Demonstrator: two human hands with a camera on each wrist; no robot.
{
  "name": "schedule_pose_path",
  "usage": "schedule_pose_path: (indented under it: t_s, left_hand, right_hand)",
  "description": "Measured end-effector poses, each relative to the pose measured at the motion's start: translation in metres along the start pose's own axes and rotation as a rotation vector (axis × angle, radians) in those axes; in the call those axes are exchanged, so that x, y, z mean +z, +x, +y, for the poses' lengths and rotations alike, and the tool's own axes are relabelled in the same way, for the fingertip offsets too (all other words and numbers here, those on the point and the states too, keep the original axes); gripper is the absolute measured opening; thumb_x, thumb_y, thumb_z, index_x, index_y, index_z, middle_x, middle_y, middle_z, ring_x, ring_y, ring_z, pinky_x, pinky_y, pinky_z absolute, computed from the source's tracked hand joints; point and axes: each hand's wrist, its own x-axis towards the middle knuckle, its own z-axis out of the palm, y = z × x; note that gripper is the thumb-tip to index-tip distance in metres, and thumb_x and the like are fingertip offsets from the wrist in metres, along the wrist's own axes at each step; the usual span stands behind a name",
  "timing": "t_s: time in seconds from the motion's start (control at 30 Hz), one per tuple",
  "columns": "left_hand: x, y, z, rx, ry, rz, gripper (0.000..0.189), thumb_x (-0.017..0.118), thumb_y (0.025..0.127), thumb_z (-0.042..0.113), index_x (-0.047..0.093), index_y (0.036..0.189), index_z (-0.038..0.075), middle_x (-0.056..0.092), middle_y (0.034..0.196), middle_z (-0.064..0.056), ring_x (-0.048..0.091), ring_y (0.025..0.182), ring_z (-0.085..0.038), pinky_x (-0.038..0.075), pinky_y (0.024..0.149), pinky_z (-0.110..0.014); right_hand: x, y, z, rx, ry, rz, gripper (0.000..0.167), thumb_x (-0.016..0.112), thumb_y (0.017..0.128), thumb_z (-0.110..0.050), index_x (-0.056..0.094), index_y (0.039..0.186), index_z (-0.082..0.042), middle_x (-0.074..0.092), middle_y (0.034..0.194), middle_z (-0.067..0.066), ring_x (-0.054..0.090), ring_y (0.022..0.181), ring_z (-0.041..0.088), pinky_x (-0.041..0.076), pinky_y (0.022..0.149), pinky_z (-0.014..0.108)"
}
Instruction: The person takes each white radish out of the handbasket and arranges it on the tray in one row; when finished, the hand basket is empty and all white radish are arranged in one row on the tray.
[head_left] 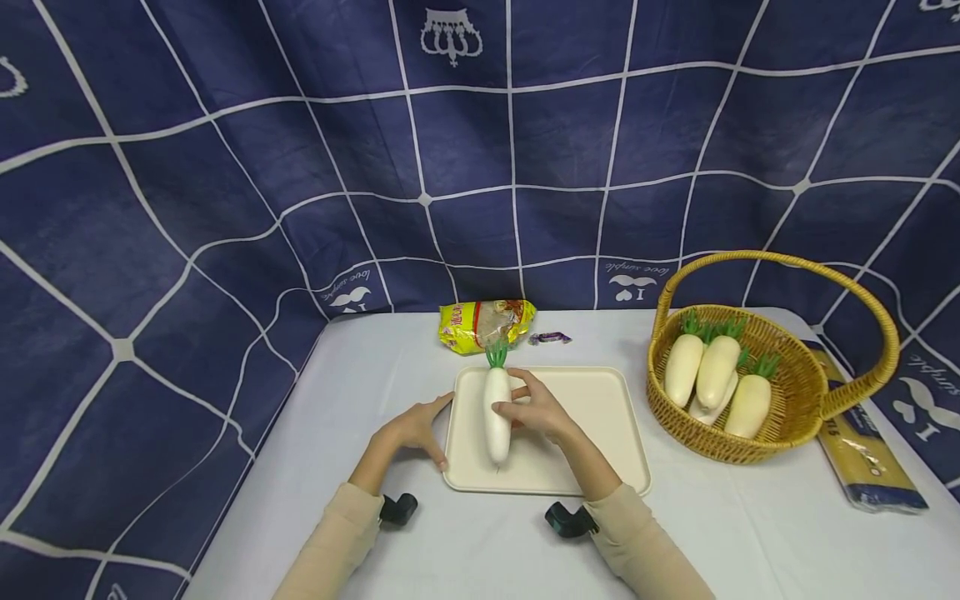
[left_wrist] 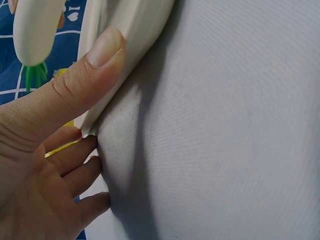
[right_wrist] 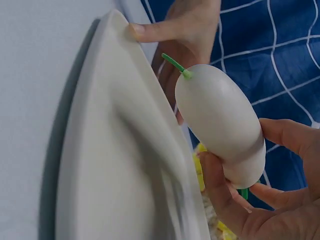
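A white radish [head_left: 496, 421] with green leaf stubs is pinched by my right hand [head_left: 538, 408] over the left part of a cream tray [head_left: 581, 392]. In the right wrist view the thumb and fingers grip the radish [right_wrist: 220, 107] near its leafy end, and its thin green root tip points away from that hand. My left hand [head_left: 412, 429] is at the tray's left edge, thumb and fingers spread. Its thumb [left_wrist: 100, 57] lies right at the tray's rim in the left wrist view, with the other fingertips beside the tray.
To the right stands a wicker basket [head_left: 720, 450] with a tall handle, holding several white radishes [head_left: 717, 371]. A gold and dark blue packet [head_left: 870, 458] lies beside it. Behind the tray are a yellow food bag [head_left: 461, 325] and a small purple wrapped candy [head_left: 550, 337].
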Motion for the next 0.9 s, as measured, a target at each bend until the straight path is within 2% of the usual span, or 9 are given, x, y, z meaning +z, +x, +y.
schedule_pose_path:
  t_s: [0.27,0.5,0.73,0.9]
  left_hand:
    - [0.0,0.0,0.0,0.001,-0.012,0.001,0.125,0.094,0.041,0.02,0.029,0.147,0.004,0.037,0.145,-0.022,0.034,0.134,-0.039,0.029,0.11,-0.052]
    - [0.0,0.001,0.001,-0.017,0.0,-0.006,0.126,0.094,0.041,0.022,0.029,0.147,0.005,0.037,0.145,-0.021,0.035,0.134,-0.039,0.029,0.109,-0.053]
    - [0.0,0.002,0.0,-0.012,0.018,-0.007,0.126,0.094,0.041,0.024,0.03,0.147,0.004,0.038,0.145,-0.021,0.036,0.133,-0.039,0.03,0.109,-0.053]
    - [0.001,0.002,-0.001,-0.013,0.011,-0.008,0.126,0.094,0.041,0.024,0.029,0.147,0.005,0.037,0.146,-0.021,0.035,0.134,-0.038,0.03,0.109,-0.052]
  right_hand:
    - [0.016,0.006,0.009,0.001,-0.094,-0.004,0.071,0.073,0.078,-0.015,0.039,0.14,-0.006,0.053,0.105,0.02,0.059,0.077,0.023,0.058,0.062,0.036]
    - [0.026,0.007,0.011,-0.019,-0.238,0.017,0.073,0.074,0.078,-0.019,0.037,0.14,-0.005,0.06,0.1,0.019,0.061,0.07,0.02,0.056,0.058,0.031]
    - [0.03,0.009,0.014,-0.027,-0.265,0.004,0.075,0.074,0.079,-0.019,0.034,0.14,-0.001,0.062,0.096,0.02,0.062,0.059,0.018,0.056,0.053,0.03]
    - [0.031,0.011,0.015,-0.012,-0.262,-0.006,0.078,0.074,0.079,-0.02,0.032,0.141,0.001,0.064,0.092,0.018,0.063,0.057,0.017,0.056,0.052,0.03]
